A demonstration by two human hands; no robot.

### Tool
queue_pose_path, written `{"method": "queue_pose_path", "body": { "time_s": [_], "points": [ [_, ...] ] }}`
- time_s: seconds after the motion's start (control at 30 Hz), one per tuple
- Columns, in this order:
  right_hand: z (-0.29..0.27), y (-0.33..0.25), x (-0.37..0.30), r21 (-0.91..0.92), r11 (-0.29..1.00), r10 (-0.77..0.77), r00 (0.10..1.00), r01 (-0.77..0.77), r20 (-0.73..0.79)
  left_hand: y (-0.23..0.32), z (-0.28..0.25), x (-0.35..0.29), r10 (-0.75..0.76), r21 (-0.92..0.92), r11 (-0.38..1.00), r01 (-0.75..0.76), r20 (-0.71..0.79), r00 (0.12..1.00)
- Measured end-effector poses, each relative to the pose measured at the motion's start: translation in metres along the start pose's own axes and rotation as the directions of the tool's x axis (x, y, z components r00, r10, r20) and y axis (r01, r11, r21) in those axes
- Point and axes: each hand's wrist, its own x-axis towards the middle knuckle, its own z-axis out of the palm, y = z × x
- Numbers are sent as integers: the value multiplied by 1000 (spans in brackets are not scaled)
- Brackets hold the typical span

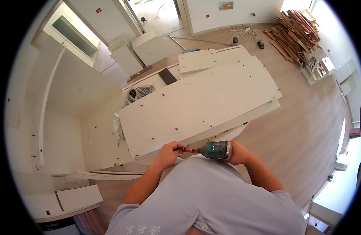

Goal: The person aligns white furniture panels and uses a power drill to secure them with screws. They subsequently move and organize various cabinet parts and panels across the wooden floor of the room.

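Observation:
My right hand (pixel 238 152) is wrapped round a teal and black cordless impact driver (pixel 213 150), held level in front of my body with small lights showing on it. Its nose points left, carrying a red driver bit (pixel 191 150). The fingers of my left hand (pixel 168 154) are closed at the tip of that bit; whether a screw is there too is too small to tell. Just beyond both hands lies a large white panel (pixel 204 103), with several dark fittings (pixel 176 129) standing in its face. The panel rests on other white boards.
A smaller white board (pixel 197 60), a black flat piece (pixel 167 76) and clear plastic wrapping (pixel 138 94) lie around the panel's far side. White cabinet boxes (pixel 150 47) stand farther back. At the right are a heap of wood strips (pixel 296 35) and a coiled cable (pixel 245 35).

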Motion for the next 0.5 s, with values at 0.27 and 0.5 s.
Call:
{"method": "queue_pose_path", "body": {
  "time_s": [0.27,0.5],
  "points": [
    [-24,-10,-17,254,967,49,991,-16,-127,-6,0,19,4,-121,992,-20,-127,992],
    [-31,-5,-6,195,979,-41,997,52,-64,21,6,12,81,-18,996,-84,-109,991]
  ]
}}
